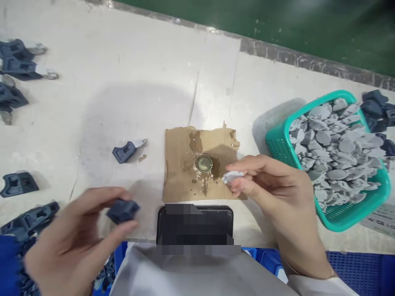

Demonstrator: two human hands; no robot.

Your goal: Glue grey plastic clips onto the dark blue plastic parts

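Note:
Between thumb and fingers, my left hand [77, 234] grips a dark blue-grey plastic part [123, 211] above the front edge of the table. My right hand [274, 193] pinches a small light grey plastic piece [232, 177] over the right side of a cardboard square [174, 172]. On the cardboard sits a round bottle-cap-like dish [204, 164] with glossy wet spots around it. To the left lies another dark part [124, 152] with a light piece joined at its end. The two held pieces are apart from each other.
A teal basket [342, 225] full of light grey pieces stands at right. Dark parts [18, 59] lie along the left side, with more [375, 107] behind the basket. A black phone-like object [195, 226] is at the front edge; blue crates [358, 267] are below.

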